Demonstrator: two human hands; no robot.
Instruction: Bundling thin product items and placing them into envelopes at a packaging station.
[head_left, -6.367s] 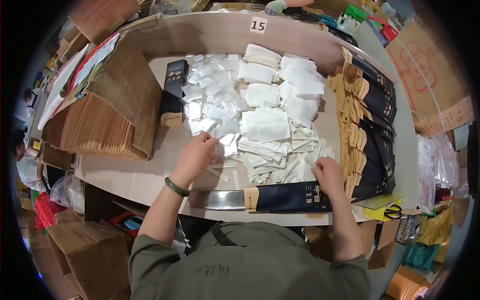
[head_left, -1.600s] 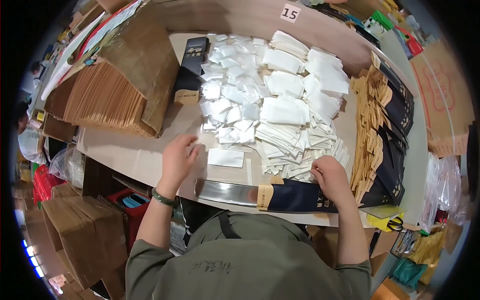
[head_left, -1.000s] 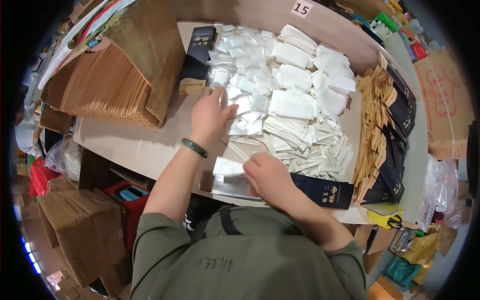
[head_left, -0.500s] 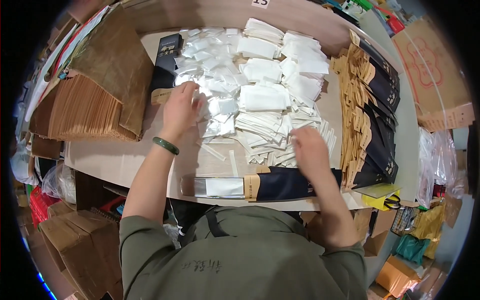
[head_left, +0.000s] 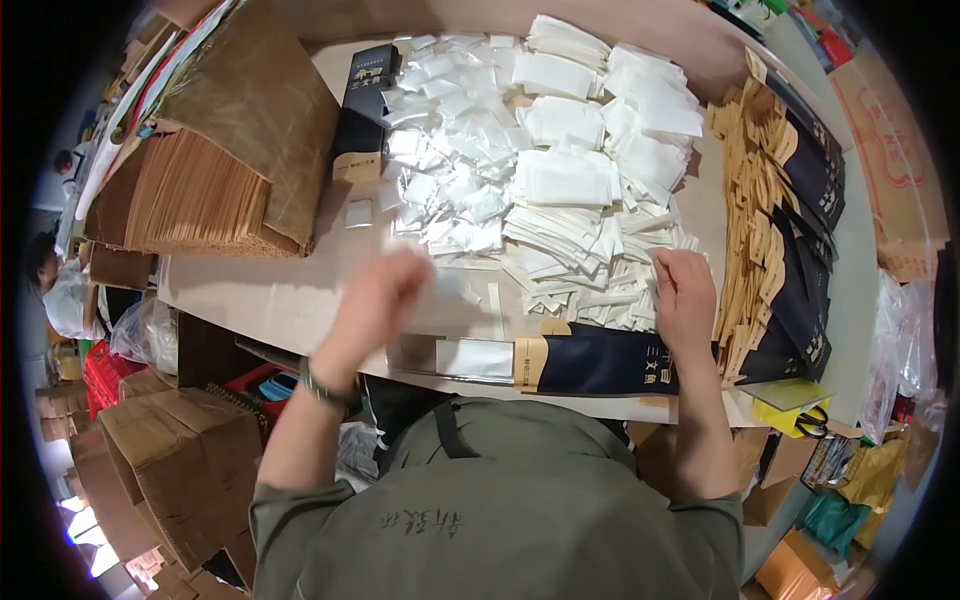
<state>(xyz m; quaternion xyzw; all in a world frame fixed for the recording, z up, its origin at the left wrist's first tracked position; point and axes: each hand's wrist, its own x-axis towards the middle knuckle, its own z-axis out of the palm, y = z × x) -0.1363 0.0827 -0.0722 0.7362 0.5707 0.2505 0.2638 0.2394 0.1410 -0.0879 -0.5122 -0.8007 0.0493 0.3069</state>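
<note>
Along near edge of desk (head_left: 250,290), long axis left-right: white rectangular packet (head_left: 475,357) on shiny flat strip (head_left: 412,354), beside tan-ended navy paper sleeve (head_left: 600,362) — nearward-right of blurred left hand (head_left: 385,292), farther from curled right hand (head_left: 687,300). Grip of either — impossible to judge.

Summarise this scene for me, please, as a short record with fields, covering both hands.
Left hand: blurred, near the shiny strip; grip unclear
Right hand: fingers curled, at the slim white packets; grip unclear
Front: dark sleeve, shiny strip at its left end, white rectangle on the strip
Middle: pile of clear packets
Left: carton holding a brown stack
Right: overlapping dark-and-tan sleeves
</note>
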